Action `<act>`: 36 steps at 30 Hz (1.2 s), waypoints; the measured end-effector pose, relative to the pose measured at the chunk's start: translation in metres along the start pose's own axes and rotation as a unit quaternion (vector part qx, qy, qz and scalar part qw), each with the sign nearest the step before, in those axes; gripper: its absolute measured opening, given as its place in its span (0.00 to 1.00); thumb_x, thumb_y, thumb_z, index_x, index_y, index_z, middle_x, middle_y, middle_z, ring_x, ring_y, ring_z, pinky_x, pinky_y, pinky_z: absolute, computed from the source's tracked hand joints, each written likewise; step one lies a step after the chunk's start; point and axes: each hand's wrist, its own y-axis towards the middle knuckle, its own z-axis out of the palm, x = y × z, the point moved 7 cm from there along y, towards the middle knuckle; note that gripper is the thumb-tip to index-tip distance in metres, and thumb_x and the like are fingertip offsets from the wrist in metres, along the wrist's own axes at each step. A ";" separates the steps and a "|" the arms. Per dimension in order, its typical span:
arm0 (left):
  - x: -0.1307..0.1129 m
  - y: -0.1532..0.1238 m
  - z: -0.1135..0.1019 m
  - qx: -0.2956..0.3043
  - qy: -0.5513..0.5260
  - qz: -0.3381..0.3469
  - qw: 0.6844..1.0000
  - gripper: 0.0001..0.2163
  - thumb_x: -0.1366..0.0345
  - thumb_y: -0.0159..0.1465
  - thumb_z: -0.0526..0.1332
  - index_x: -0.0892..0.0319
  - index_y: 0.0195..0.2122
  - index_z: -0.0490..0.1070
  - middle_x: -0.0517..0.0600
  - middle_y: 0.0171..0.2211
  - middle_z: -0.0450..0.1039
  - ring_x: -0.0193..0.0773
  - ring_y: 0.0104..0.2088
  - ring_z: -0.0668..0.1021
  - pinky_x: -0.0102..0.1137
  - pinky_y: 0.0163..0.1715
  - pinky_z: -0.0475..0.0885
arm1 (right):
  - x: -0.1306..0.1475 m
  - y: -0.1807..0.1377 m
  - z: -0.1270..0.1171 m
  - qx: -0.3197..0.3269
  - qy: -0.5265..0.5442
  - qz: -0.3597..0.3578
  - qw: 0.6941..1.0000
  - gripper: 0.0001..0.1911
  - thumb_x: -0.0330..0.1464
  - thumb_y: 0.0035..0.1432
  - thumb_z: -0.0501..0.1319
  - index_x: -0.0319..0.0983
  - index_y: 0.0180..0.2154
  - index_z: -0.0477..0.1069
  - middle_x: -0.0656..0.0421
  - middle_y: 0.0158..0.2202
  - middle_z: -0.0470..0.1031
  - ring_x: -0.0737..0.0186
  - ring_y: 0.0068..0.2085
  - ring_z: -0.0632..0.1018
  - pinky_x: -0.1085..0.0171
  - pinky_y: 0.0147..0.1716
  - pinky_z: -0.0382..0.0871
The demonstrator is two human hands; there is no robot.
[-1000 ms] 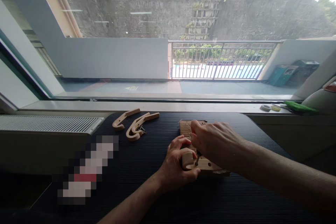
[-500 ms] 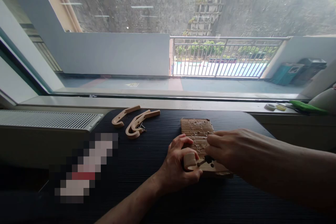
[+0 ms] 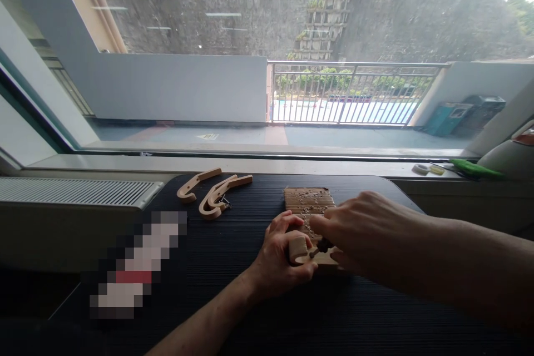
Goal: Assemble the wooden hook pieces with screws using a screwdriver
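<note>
My left hand (image 3: 281,256) is closed round the curled end of a wooden hook (image 3: 297,248), pressing it against a ridged brown board (image 3: 309,194) strewn with small crumbs. My right hand (image 3: 348,228) grips what looks like a screwdriver (image 3: 322,245), its handle mostly hidden by the fingers. The slim shaft slants down to the left, and its tip meets the hook beside the curl. Part of the hook lies out of sight under my right hand. Up and to the left, more wooden hooks (image 3: 212,200) rest on the dark table, with a few metal screws (image 3: 224,202) beside them.
The black table (image 3: 233,322) stands against the window sill (image 3: 208,163). A radiator (image 3: 79,192) is at the left. White tape (image 3: 420,168) and a green item (image 3: 475,169) lie on the right of the sill. A pixelated patch covers something on the table's left.
My right hand has turned a little about the tool and shifted left, covering more of the hook. My left hand keeps its hold. The whole view has shifted slightly.
</note>
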 end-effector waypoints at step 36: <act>-0.001 0.000 0.001 0.001 0.014 0.006 1.000 0.12 0.64 0.47 0.68 0.55 0.33 0.74 0.51 0.53 0.62 0.51 0.61 0.56 0.43 0.62 0.54 | -0.001 0.006 0.011 -0.051 0.034 -0.060 0.996 0.08 0.23 0.50 0.59 0.38 0.33 0.72 0.61 0.25 0.73 0.68 0.25 0.73 0.67 0.20 0.52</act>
